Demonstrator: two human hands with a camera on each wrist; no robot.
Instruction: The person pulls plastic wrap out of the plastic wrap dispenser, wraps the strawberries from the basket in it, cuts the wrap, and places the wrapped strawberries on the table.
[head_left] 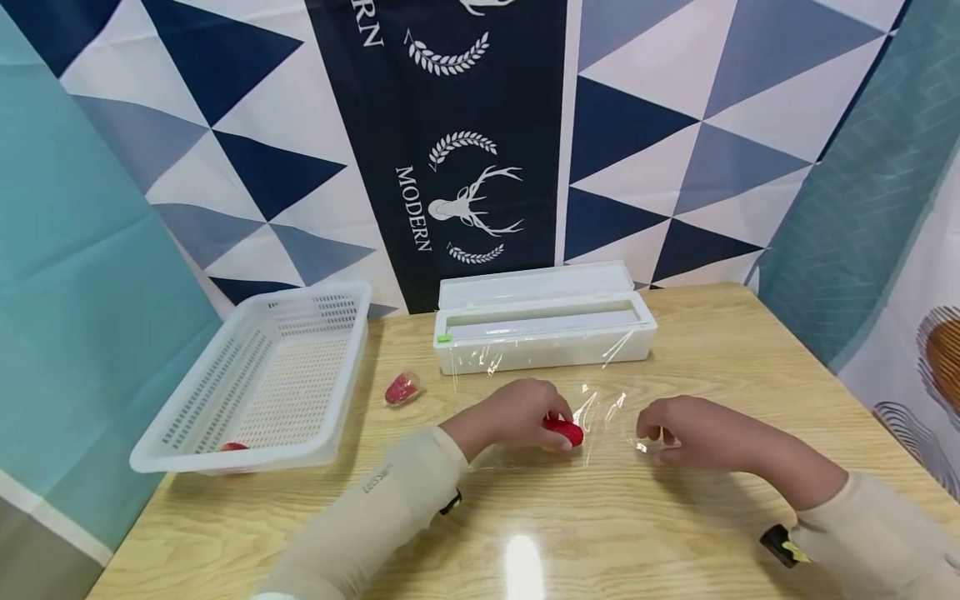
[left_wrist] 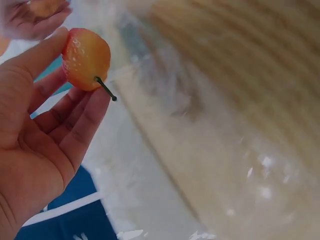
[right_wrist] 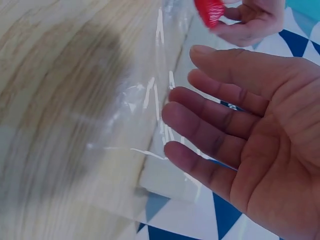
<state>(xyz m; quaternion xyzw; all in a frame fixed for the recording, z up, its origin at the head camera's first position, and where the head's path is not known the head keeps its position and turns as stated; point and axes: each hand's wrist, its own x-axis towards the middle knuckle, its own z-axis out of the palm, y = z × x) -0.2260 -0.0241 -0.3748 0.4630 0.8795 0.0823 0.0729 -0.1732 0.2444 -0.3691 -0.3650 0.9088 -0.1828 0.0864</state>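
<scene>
Patterned cloth (head_left: 637, 108) behind everything: blue, white and navy triangles, dark centre band with a deer's head and "MODERN". Wooden table (head_left: 600, 533) below, light grain, a bright reflection near its front edge.

White slotted basket (head_left: 187, 461) at the table's left side. Long white box (head_left: 547, 346) at the back, lid raised. Sheet of clear film (head_left: 600, 408) runs from the box's front toward the person, creased and glinting; its outer edges hard to trace.

Both arms in pale sleeves (head_left: 390, 500). Left hand (head_left: 528, 412) over the film, thumb and fingers pinching a fruit (head_left: 564, 431). Right hand (head_left: 693, 433) near the film's right side, fingers apart and loosely bent, nothing gripped; cannot tell whether the fingertips touch the film.

Fruit sits in front of the box, between the two hands; red on one side, yellow-orange on the other, short dark stem. Wrapped red piece (head_left: 403, 389), shiny, lies on the wood between basket and film. Small red item (head_left: 234, 447) in the basket, mostly hidden by the near rim. Green tab (head_left: 444, 338) at the box's left end.
</scene>
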